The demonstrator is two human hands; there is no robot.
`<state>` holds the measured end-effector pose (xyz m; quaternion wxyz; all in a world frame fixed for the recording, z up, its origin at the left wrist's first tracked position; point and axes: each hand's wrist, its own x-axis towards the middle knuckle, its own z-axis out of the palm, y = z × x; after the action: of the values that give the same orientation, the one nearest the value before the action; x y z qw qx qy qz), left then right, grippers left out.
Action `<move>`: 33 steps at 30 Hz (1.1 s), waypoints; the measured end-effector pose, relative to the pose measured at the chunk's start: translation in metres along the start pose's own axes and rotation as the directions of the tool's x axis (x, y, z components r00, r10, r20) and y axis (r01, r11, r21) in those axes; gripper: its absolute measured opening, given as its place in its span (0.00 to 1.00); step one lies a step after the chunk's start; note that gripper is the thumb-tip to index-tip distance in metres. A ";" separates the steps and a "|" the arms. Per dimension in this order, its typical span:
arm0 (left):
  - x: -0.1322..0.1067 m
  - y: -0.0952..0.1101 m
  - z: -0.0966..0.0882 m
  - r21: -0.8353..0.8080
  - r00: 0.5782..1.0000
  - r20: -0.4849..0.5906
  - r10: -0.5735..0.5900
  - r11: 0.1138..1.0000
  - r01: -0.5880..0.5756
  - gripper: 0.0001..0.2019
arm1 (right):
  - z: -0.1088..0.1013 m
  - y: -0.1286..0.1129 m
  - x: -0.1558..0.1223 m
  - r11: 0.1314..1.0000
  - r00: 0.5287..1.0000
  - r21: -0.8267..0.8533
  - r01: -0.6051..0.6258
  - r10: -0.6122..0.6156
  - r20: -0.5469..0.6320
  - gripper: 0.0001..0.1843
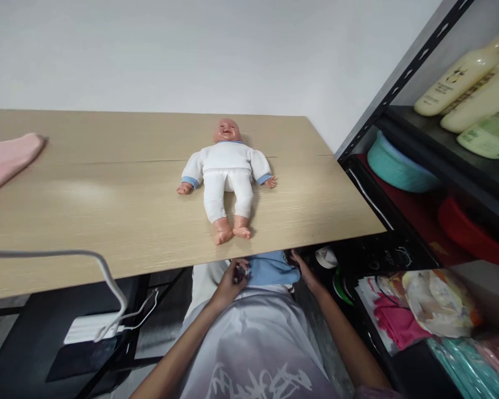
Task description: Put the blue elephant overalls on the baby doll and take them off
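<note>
A baby doll (227, 176) in a white suit with blue cuffs lies face up on the wooden table (108, 210), feet toward me. Below the table's near edge both my hands grip a folded blue cloth (269, 267). My left hand (231, 280) pinches its left side, fingers closed. My right hand (302, 270) holds its right side, partly hidden under the table edge.
A pink cloth (6, 158) lies at the table's far left. A white cable (95, 260) runs over the front edge to a power strip below. A metal shelf at right holds lotion bottles (465, 77), a teal basin (396, 166) and packed goods.
</note>
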<state>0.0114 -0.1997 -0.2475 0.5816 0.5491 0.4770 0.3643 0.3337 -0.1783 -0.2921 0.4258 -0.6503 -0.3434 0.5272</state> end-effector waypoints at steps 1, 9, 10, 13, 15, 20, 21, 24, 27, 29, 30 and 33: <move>-0.002 -0.001 0.000 0.010 1.000 0.012 0.012 1.000 -0.012 0.21 | 0.003 0.001 0.008 1.000 1.000 -0.008 -0.001 0.001 -0.002 0.36; -0.022 0.002 -0.010 0.007 0.998 0.050 0.037 0.999 -0.038 0.22 | 0.019 -0.016 0.018 0.985 0.995 -0.143 0.100 -0.095 0.037 0.40; -0.025 0.004 -0.011 0.005 0.998 0.049 0.035 0.999 -0.035 0.23 | 0.021 -0.020 0.014 0.979 0.993 -0.165 0.121 -0.117 0.033 0.40; -0.035 0.014 -0.016 0.043 0.998 0.050 0.029 0.999 -0.031 0.20 | 0.028 -0.034 -0.008 0.954 0.982 -0.238 0.182 -0.166 0.086 0.35; -0.044 0.028 -0.020 0.075 0.996 0.086 0.037 0.996 -0.043 0.18 | 0.030 -0.049 -0.033 0.933 0.967 -0.279 0.225 -0.179 0.182 0.28; -0.066 0.092 -0.037 0.164 0.944 0.320 0.078 0.977 -0.137 0.14 | 0.037 -0.118 -0.099 0.680 0.690 -0.396 0.617 -0.227 0.687 0.12; -0.068 0.108 -0.041 0.196 0.932 0.341 0.120 0.961 -0.195 0.14 | 0.040 -0.135 -0.108 0.615 0.620 -0.383 0.689 -0.227 0.751 0.14; -0.060 0.156 -0.050 0.285 0.865 0.322 0.386 0.831 -0.477 0.23 | 0.048 -0.188 -0.122 0.425 0.474 -0.338 0.840 -0.273 0.837 0.11; -0.038 0.202 -0.055 0.299 0.721 0.317 0.617 0.656 -0.693 0.41 | 0.059 -0.239 -0.124 0.293 0.371 -0.267 0.918 -0.395 0.841 0.08; -0.021 0.230 -0.056 0.242 0.697 0.318 0.642 0.656 -0.715 0.46 | 0.066 -0.271 -0.124 0.236 0.326 -0.236 0.942 -0.489 0.809 0.07; -0.012 0.242 -0.056 0.198 0.719 0.312 0.620 0.698 -0.688 0.44 | 0.069 -0.285 -0.123 0.211 0.303 -0.222 0.952 -0.536 0.788 0.06; 0.010 0.269 -0.060 0.103 0.813 0.293 0.503 0.829 -0.550 0.25 | 0.074 -0.320 -0.117 0.147 0.260 -0.218 0.965 -0.659 0.705 0.05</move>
<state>-0.0160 -0.1378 0.0201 0.4608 0.7527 0.2586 0.3926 0.2375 -0.1400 0.0407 0.3093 -0.2952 -0.8865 0.1767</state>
